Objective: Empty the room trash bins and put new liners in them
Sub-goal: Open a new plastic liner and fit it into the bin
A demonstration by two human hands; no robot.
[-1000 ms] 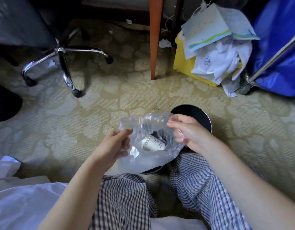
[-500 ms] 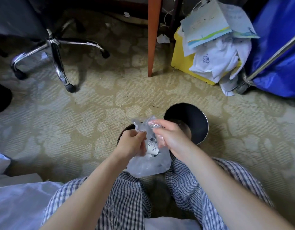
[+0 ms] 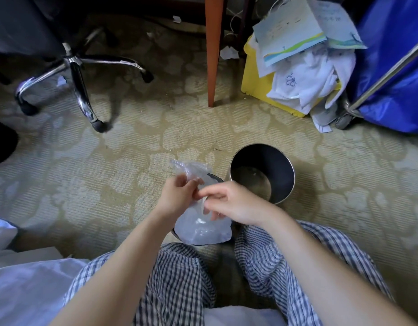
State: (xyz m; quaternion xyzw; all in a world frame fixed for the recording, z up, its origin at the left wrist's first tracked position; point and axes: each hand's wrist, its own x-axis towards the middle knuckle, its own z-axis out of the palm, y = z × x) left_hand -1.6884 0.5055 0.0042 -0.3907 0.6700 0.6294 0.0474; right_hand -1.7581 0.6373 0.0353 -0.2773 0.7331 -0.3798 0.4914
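The gathered neck of a clear liner bag (image 3: pixel 198 229) is pinched in the left hand (image 3: pixel 179 196) at the centre of the frame. The right hand (image 3: pixel 236 205) is held just beside it, with its fingers half curled against the plastic. Whether a grip is made there cannot be told. The two hands are brought together, fingertips touching. The bag is hung over a dark bin rim (image 3: pixel 215 178), which is mostly hidden beneath it. A round metal bin (image 3: pixel 286 165) is stood upright just right of the hands, its dark inside exposed. Checked trousers (image 3: pixel 179 278) are seen below, on an olive patterned carpet (image 3: pixel 132 161). A chrome chair base (image 3: pixel 74 67) is placed upper left and a wooden desk leg (image 3: pixel 212 55) top centre. A yellow box (image 3: pixel 255 88) heaped with white cloth (image 3: pixel 306 74) and papers is placed upper right. A blue cart bag (image 3: pixel 391 67) is seen at the far right. A blue emblem (image 3: pixel 290 80) is printed on the cloth, but it cannot be read.
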